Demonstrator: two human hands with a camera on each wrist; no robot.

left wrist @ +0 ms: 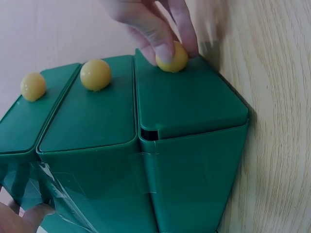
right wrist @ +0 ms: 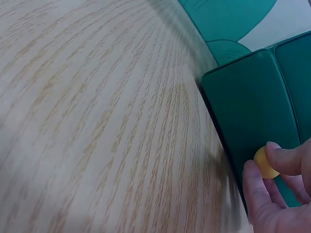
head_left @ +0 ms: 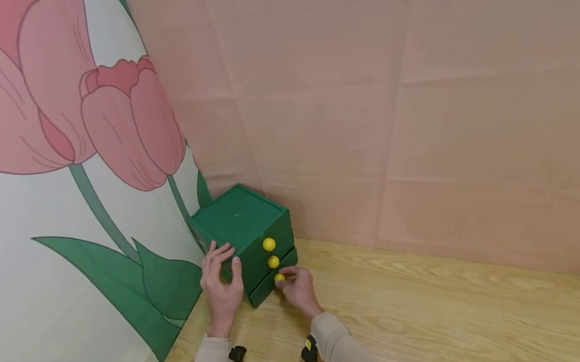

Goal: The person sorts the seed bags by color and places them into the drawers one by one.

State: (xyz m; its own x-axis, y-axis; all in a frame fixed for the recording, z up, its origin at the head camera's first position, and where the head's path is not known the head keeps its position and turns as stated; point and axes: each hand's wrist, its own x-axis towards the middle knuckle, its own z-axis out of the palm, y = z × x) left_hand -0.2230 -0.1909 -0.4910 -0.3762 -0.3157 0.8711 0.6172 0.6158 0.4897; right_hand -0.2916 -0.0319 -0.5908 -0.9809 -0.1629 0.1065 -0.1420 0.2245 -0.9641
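Observation:
A green drawer box [head_left: 238,217] with three stacked drawers stands in the corner, each drawer with a round yellow knob. The bottom drawer [left wrist: 189,102] sits slightly out from the body, with a small dark gap at its corner. My right hand [head_left: 302,290] pinches the bottom drawer's yellow knob [right wrist: 265,163] between thumb and fingers. My left hand [head_left: 221,286] rests against the box's near side and top edge, fingers fairly straight. Above the held knob are the middle knob [head_left: 273,261] and the top knob [head_left: 269,244]. Drawer contents are hidden.
The box stands on a wood-grain table [head_left: 437,323]. A wall covering with pink tulips [head_left: 131,123] runs along the left, close to the box. Behind it hangs a creased pinkish cloth [head_left: 402,116]. Clear tape [left wrist: 65,194] crosses the box's side.

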